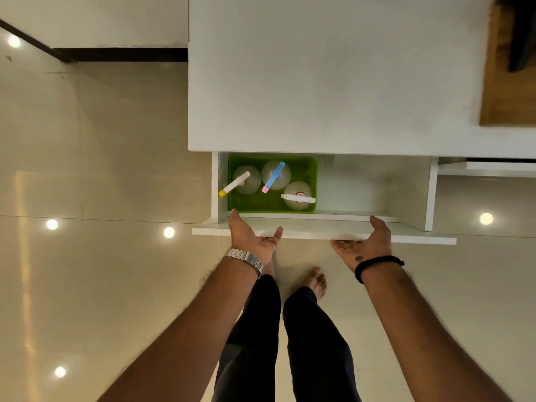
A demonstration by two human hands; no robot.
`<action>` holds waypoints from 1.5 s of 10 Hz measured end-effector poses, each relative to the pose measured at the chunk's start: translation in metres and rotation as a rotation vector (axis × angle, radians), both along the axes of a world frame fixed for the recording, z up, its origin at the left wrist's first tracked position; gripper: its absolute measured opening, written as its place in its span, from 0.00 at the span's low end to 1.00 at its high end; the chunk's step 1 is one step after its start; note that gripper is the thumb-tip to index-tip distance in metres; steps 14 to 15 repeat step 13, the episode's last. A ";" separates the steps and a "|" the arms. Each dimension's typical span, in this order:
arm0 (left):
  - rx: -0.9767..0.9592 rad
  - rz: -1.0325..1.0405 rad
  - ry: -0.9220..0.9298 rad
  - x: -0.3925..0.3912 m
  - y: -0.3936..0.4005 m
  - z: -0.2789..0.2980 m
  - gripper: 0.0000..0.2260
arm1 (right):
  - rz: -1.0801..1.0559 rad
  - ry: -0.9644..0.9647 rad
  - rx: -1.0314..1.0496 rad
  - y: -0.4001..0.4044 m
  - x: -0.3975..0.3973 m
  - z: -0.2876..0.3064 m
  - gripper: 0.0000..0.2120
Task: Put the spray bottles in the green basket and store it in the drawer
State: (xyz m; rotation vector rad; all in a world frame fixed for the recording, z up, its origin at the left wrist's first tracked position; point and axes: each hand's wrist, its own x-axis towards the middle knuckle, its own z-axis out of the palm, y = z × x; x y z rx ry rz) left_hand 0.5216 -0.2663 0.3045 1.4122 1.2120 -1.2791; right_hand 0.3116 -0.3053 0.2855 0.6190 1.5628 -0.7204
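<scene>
Green basket [304, 169] with three spray bottles [275, 175] sits in the open drawer [319, 232], left hand [253, 237] and right hand [367, 242] cupping its stiff, smooth-sliding front, fingers hidden underneath.

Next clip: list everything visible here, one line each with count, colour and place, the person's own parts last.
green basket: one, green, left part of the open drawer.
spray bottles: three, clear, standing in the basket; yellow-tipped nozzle, blue and pink nozzle, white nozzle.
drawer: one, white, pulled out under the countertop.
countertop: one, white, above the drawer.
wooden board: one, brown, far right on the countertop.
floor: beige glossy tiles with light reflections.
left hand: on the drawer front, silver watch.
right hand: on the drawer front, black wristband.
bare feet, black trousers: below.
</scene>
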 end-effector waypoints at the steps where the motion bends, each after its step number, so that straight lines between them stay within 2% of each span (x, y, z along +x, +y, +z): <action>1: -0.031 0.001 -0.001 0.004 -0.011 0.001 0.35 | 0.009 -0.005 -0.007 -0.013 0.003 0.002 0.29; 3: -0.073 -0.082 0.039 0.016 -0.038 0.002 0.41 | 0.018 -0.005 -0.020 -0.046 0.011 0.003 0.35; 7: -0.238 -0.144 0.011 0.045 -0.098 0.009 0.44 | 0.055 -0.003 -0.181 -0.110 0.031 0.006 0.30; 10: -0.405 -0.225 -0.063 0.061 -0.111 0.013 0.41 | 0.172 0.038 -0.271 -0.135 0.041 0.014 0.24; 11: -0.430 -0.318 -0.093 0.062 -0.106 0.012 0.39 | 0.252 0.060 -0.294 -0.133 0.040 0.012 0.22; 12: -0.408 -0.597 -0.174 0.055 -0.094 0.016 0.34 | 0.658 0.207 -0.319 -0.111 0.051 0.020 0.21; 13: -0.390 -0.893 -0.269 0.041 -0.079 0.031 0.27 | 1.021 0.389 -0.393 -0.084 0.057 0.032 0.26; 15: -0.390 -0.893 -0.269 0.041 -0.079 0.031 0.27 | 1.021 0.389 -0.393 -0.084 0.057 0.032 0.26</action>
